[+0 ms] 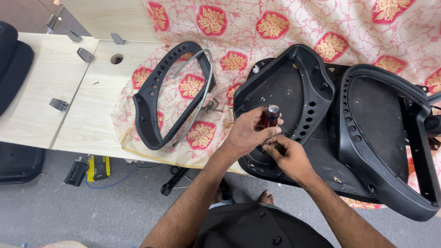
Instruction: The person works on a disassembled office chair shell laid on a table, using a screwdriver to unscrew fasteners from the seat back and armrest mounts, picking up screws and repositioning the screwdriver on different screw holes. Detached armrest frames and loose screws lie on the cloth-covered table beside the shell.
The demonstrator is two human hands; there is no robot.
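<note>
Head view, workbench w/ chair parts. The left hand [248,135] is closed around a screwdriver with a dark red translucent handle and silver end cap [271,117], held upright, cap uppermost, over the near edge of a black moulded plastic chair-seat shell [275,87]. The right hand [289,158] is set just below and beside it, fingertips [271,146] pinched together at the tool's lower end; whether a small part is gripped there cannot be told. The shell is laid hollow side up, w/ a row of round holes along its right rim. A 2nd black plastic seat frame [390,138] is overlapped against it on the right.

Both parts are laid on a cream cloth printed w/ red medallions and gold flowers [285,23], spread over a pale wood-grain tabletop [69,105]. To the left, a black perforated curved plastic frame [151,92] is seen w/ a bent grey metal rod [202,87] across it; small metal screws [211,105] lie near its lower right. 3 grey metal brackets [85,54] are fixed to the tabletop. On the grey floor [69,211], below the table edge, a flat yellow-and-black rectangular case [98,167] is placed beside a small black box [76,173].
</note>
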